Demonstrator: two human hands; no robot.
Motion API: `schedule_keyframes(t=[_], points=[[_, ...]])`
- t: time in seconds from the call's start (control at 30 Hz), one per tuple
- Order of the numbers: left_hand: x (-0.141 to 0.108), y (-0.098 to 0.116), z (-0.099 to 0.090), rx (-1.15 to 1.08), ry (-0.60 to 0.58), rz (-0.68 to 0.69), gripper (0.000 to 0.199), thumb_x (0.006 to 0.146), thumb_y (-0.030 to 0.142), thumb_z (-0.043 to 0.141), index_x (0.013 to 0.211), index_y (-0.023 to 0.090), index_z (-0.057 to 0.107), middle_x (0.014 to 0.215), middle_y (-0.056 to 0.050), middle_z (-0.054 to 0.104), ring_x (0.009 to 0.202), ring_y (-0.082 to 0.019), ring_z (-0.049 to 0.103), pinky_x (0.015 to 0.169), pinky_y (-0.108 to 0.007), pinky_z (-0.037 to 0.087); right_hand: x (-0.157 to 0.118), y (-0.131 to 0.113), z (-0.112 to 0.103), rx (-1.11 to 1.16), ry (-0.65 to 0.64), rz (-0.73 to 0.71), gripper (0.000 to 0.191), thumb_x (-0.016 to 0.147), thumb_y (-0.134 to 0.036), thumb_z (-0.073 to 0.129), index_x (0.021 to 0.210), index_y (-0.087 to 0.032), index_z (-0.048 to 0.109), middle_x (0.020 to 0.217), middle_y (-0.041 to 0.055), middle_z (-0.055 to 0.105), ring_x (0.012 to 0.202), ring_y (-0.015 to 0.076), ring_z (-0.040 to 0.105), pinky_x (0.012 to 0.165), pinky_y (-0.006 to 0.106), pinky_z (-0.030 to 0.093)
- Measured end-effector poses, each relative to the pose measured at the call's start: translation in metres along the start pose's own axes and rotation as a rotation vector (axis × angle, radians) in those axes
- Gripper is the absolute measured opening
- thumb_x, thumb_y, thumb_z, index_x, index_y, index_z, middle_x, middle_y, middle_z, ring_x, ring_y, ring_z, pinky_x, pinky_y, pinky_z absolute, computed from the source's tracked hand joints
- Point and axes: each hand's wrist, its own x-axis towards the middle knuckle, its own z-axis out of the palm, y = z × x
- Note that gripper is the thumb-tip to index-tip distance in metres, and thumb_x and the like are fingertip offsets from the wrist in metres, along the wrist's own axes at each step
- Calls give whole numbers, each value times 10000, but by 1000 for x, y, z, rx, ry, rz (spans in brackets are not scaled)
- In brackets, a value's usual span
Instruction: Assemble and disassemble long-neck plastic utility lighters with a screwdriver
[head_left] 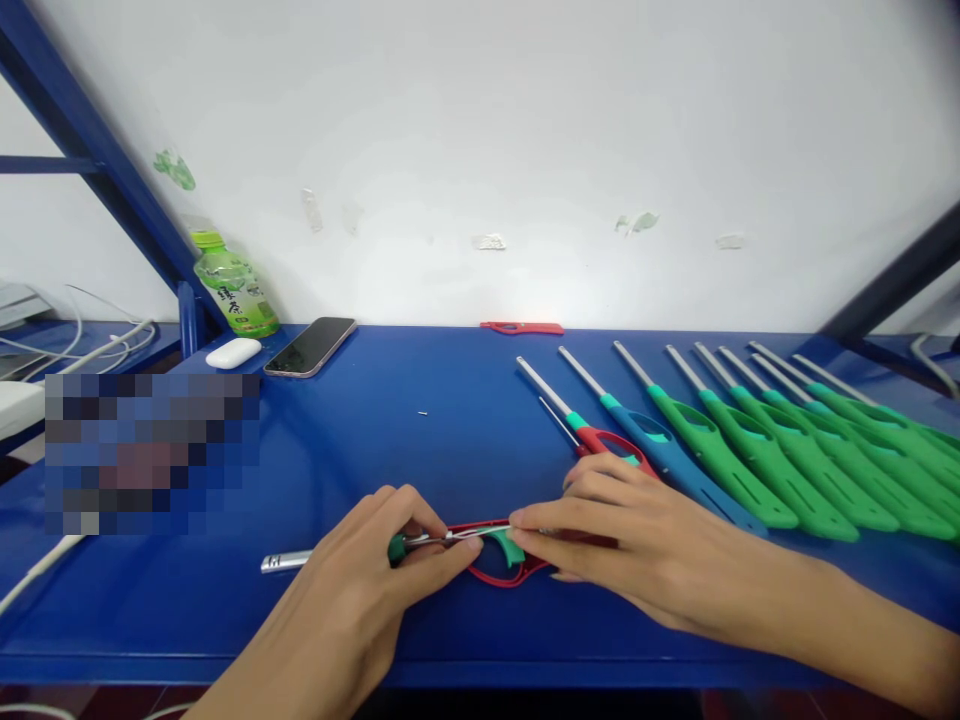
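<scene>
1 thin white wire (491, 531) seemed pinched by both the left hand (367, 570) and the right hand (622, 535), over the red lighter shell (497, 580) near the front of the blue table (450, 630), and loose fingers could have let it spring out.

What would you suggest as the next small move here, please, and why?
I would probably ease the thin pale wire down into the red casing, since it seems to run across the green trigger rather than lie tucked in, and the left hand and right hand already have fingertips beside it.
</scene>
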Motion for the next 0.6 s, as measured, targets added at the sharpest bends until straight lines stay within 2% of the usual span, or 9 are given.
schedule_keyframes(t=[0.17, 0.33, 0.6], points=[[2, 3, -3, 35, -24, -37, 566, 1015, 0, 395, 1274, 356, 750, 1064, -21, 665, 883, -139, 642, 761, -247, 565, -2, 0, -2, -26, -76, 7, 393, 1120, -98, 458, 1433, -205, 671, 1443, 65, 737, 1018, 206, 628, 954, 408, 494], [1, 4, -3, 33, -5, 1, 629, 995, -14, 395, 1372, 384, 704, 1066, -21, 666, 885, -145, 643, 762, -249, 564, -1, 0, -2, -17, -70, 0, 359, 1101, -106, 519, 1414, -171, 681, 1384, 86, 768, 969, 199, 626, 900, 401, 514], [-2, -2, -1, 55, -33, 22, 620, 994, -30, 422, 1388, 372, 681, 1082, -20, 639, 884, -142, 626, 760, -257, 543, -2, 1, -2, -5, -71, 0, 376, 1137, -98, 426, 1419, -177, 662, 1450, 59, 736, 992, 200, 596, 937, 393, 475]])
